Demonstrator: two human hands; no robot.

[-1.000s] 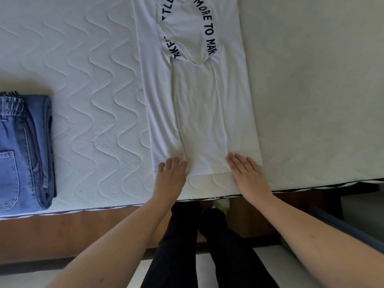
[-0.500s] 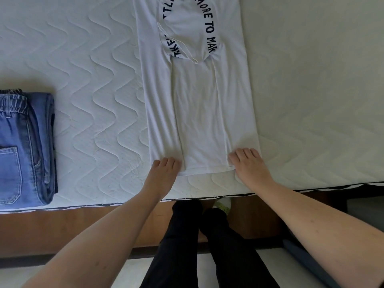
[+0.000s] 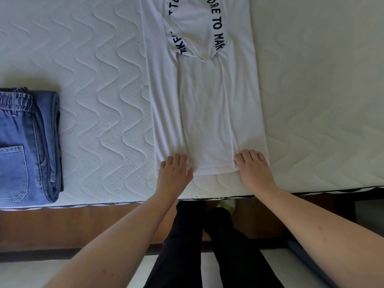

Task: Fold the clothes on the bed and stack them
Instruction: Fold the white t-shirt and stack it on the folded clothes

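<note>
A white T-shirt [image 3: 204, 113] with dark lettering lies lengthwise on the bed, its sides folded inward into a long strip. Its hem is near the mattress's front edge. My left hand [image 3: 174, 173] is on the hem's left corner with fingers curled over the cloth and the thumb at the edge. At the hem's right corner, my right hand [image 3: 254, 169] has its fingers curled and its thumb tucked at the hem. Folded blue jeans [image 3: 27, 146] lie at the left.
The white quilted mattress [image 3: 99, 80] spreads out on both sides of the shirt. Its front edge and a wooden bed frame [image 3: 83, 223] run below my hands. My legs in black trousers [image 3: 187, 246] stand against the frame.
Both hands lay flat on the hem before. Their fingers have now curled onto its two corners, and the hands have spread slightly apart.
</note>
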